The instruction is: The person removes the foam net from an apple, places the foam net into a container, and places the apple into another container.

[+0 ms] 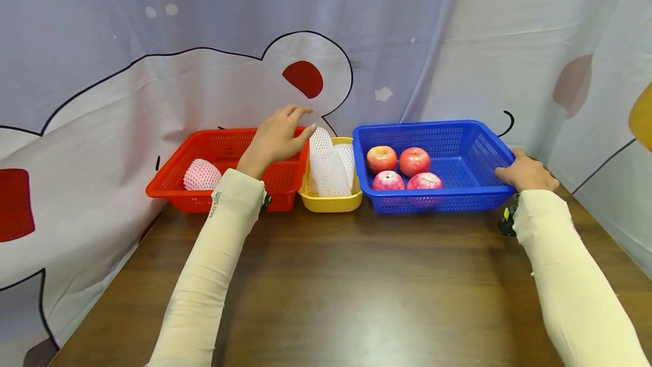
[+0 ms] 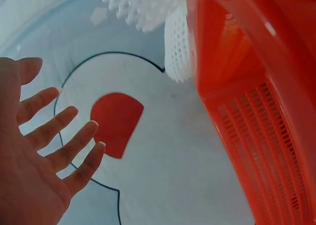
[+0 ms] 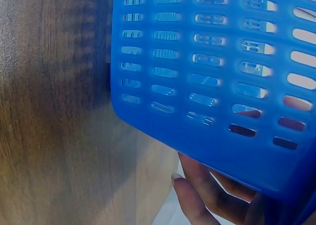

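My left hand (image 1: pixel 277 135) is over the back right of the red basket (image 1: pixel 175 193), fingers spread and holding nothing; in the left wrist view its open palm (image 2: pixel 29 180) faces the curtain. In that basket lies a pink foam-net-wrapped thing (image 1: pixel 202 175). Just right of the hand, white foam nets (image 1: pixel 331 171) stand up in a small yellow basket (image 1: pixel 331 204). My right hand (image 1: pixel 530 173) grips the right rim of the blue basket (image 1: pixel 458 200), with fingers (image 3: pixel 190 200) past its outer corner. Inside are two bare apples (image 1: pixel 382 159) and two net-wrapped apples (image 1: pixel 388 180).
The three baskets stand in a row along the back of the brown wooden table (image 1: pixel 367 287). A patterned curtain (image 1: pixel 229 89) hangs close behind them and also borders the table at left and right.
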### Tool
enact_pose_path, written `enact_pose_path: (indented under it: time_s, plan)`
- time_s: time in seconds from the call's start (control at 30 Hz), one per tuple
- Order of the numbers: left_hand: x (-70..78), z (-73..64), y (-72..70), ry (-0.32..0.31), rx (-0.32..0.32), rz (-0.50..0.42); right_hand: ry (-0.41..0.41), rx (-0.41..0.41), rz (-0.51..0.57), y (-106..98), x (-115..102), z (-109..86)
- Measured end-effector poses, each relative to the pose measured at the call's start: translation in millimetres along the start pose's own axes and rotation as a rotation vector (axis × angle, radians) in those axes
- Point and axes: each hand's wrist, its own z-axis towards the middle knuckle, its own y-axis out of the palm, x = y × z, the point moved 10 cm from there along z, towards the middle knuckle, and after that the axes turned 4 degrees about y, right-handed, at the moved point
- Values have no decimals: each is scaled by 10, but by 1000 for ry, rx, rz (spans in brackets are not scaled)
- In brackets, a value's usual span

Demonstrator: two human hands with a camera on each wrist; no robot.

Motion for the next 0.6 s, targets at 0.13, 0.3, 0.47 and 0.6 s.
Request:
enact_pose_path:
  time_s: [0.13, 0.3, 0.47, 0.6]
  plan:
    - [-143, 8, -69, -28, 23, -31, 5, -10, 0, 3, 11, 8]
    - [-343, -14, -131, -67, 37, -51, 2, -7, 0, 9, 12, 9]
    - [-540, -36, -193, -96, 48, -50, 10, -6, -7, 6, 19, 11]
    - [-708, -48, -218, -132, 42, -44, 13, -6, -9, 0, 14, 10]
